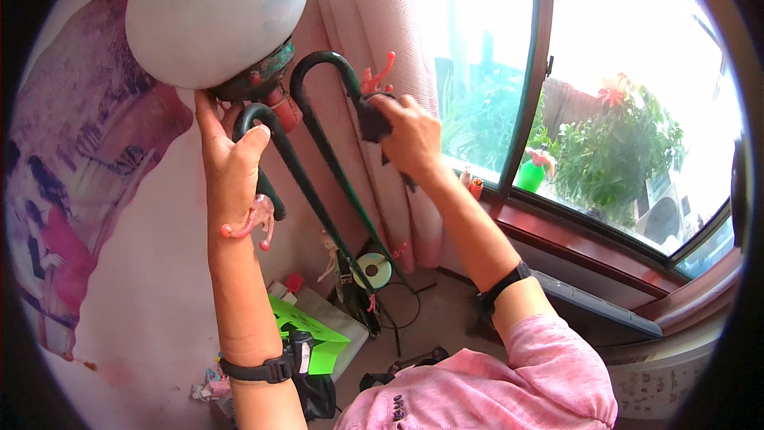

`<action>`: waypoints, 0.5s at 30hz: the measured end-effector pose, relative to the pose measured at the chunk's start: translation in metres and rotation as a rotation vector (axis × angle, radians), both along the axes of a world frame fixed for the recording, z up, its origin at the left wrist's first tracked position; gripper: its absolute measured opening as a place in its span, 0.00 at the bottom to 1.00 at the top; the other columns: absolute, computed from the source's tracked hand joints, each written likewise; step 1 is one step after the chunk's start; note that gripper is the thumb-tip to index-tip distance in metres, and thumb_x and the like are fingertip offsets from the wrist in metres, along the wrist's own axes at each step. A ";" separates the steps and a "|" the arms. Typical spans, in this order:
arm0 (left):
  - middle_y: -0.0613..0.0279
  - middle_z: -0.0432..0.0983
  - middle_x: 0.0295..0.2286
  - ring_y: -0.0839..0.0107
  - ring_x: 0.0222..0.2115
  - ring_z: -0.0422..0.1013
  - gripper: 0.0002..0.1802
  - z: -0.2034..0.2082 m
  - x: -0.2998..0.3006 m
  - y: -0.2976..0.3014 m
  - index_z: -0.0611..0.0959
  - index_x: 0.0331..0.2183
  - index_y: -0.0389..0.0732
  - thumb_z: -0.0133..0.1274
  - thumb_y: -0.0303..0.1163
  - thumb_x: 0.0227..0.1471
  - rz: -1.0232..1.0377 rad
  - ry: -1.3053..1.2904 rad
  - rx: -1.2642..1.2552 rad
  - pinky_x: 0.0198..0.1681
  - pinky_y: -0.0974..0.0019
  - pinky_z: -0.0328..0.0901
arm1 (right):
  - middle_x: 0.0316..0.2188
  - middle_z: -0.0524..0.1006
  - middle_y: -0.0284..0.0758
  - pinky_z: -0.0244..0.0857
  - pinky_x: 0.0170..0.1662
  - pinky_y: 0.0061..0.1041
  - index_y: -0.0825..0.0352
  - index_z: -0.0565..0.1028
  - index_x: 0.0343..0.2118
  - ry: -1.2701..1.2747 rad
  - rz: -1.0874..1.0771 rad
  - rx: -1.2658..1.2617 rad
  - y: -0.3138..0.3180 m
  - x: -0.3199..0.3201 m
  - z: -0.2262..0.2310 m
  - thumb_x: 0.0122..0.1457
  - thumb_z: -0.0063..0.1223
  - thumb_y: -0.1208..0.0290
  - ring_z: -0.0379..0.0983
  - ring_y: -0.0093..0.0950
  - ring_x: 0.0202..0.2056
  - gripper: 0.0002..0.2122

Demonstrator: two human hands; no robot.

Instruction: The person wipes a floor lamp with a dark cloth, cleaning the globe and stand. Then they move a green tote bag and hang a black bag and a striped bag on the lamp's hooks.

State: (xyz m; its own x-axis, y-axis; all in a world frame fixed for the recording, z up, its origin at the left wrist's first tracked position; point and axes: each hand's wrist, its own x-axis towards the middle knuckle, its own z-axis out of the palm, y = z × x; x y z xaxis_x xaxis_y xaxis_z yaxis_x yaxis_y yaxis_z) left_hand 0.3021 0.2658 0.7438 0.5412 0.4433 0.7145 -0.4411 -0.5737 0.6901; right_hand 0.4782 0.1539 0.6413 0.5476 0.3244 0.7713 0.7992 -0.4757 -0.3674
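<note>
Wall poster (103,111): purple and pink, shown at the far left.
White globe (216,16): seated on a worn, dark green and red collar (259,76), high in the view.
Left hand (231,151): closed about the near bend of the lamp stand (270,118), just below the globe; the thumb is laid over the tube, and the fingers are partly hidden behind it.
Pink hook-like piece (259,216): seen at the left wrist, beside the tube's end.
Green bag (322,342): placed low, near the pale round roll (372,269) by the stand's lower ends.
Far bend (326,56): arched in dark green tubing, right of the collar; a second pink piece (382,73) is seen at its end.
Right hand (414,135): a dark cloth (372,118) is pinched in the bent fingers and held against the far bend's short end.
Pink curtain (402,24): hung behind the right hand.
Window frame (543,32): dark, with a green bottle (531,175) and leafy plant (621,143) seen beyond it.
</note>
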 end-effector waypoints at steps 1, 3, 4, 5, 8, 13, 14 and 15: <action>0.56 0.53 0.56 0.64 0.57 0.52 0.44 0.000 -0.001 -0.001 0.54 0.59 0.37 0.43 0.18 0.37 0.004 0.003 -0.007 0.60 0.66 0.43 | 0.31 0.74 0.37 0.67 0.36 0.36 0.52 0.74 0.43 0.058 -0.065 0.046 0.000 0.000 0.000 0.41 0.55 0.76 0.72 0.39 0.35 0.21; 0.56 0.53 0.57 0.64 0.56 0.53 0.44 0.000 -0.002 -0.002 0.53 0.60 0.38 0.43 0.18 0.37 -0.011 0.008 0.004 0.60 0.66 0.45 | 0.31 0.74 0.37 0.67 0.36 0.36 0.53 0.74 0.42 0.067 -0.140 0.106 -0.001 0.001 -0.004 0.40 0.55 0.76 0.73 0.39 0.35 0.21; 0.56 0.53 0.57 0.64 0.56 0.54 0.44 0.000 -0.002 -0.002 0.53 0.60 0.38 0.43 0.18 0.37 -0.021 0.007 0.009 0.59 0.67 0.46 | 0.31 0.74 0.38 0.67 0.36 0.37 0.53 0.74 0.43 0.056 -0.077 0.009 -0.002 0.003 -0.007 0.41 0.54 0.76 0.73 0.40 0.35 0.21; 0.56 0.53 0.57 0.65 0.55 0.54 0.45 0.000 -0.003 -0.002 0.53 0.60 0.38 0.43 0.18 0.36 -0.037 0.012 -0.020 0.59 0.67 0.47 | 0.31 0.74 0.38 0.67 0.35 0.38 0.53 0.74 0.43 0.024 -0.013 -0.060 -0.002 0.006 -0.010 0.41 0.54 0.76 0.73 0.40 0.34 0.21; 0.57 0.53 0.56 0.67 0.53 0.58 0.45 0.000 -0.003 0.000 0.52 0.60 0.38 0.43 0.18 0.36 -0.088 -0.036 -0.009 0.56 0.68 0.52 | 0.32 0.74 0.38 0.67 0.36 0.37 0.51 0.74 0.43 0.033 -0.082 -0.004 -0.005 0.018 -0.016 0.44 0.54 0.74 0.73 0.40 0.34 0.20; 0.57 0.53 0.56 0.67 0.53 0.57 0.45 -0.002 -0.002 0.001 0.52 0.60 0.38 0.43 0.18 0.37 -0.059 -0.014 -0.003 0.57 0.68 0.51 | 0.30 0.78 0.41 0.71 0.32 0.31 0.64 0.74 0.42 0.844 0.543 0.693 -0.022 0.057 -0.019 0.46 0.48 0.77 0.76 0.35 0.30 0.16; 0.57 0.53 0.56 0.67 0.53 0.57 0.44 -0.002 -0.003 0.001 0.53 0.60 0.38 0.43 0.18 0.37 -0.062 -0.013 -0.013 0.57 0.68 0.51 | 0.30 0.77 0.40 0.71 0.30 0.31 0.68 0.73 0.41 0.803 0.658 0.698 -0.022 0.064 -0.018 0.46 0.47 0.78 0.75 0.32 0.29 0.17; 0.56 0.54 0.56 0.67 0.53 0.57 0.44 -0.002 -0.002 0.001 0.53 0.60 0.38 0.43 0.19 0.36 -0.066 -0.010 -0.024 0.57 0.67 0.50 | 0.29 0.76 0.40 0.71 0.28 0.30 0.72 0.72 0.41 0.797 0.780 0.679 -0.019 0.070 -0.016 0.45 0.46 0.79 0.75 0.30 0.28 0.17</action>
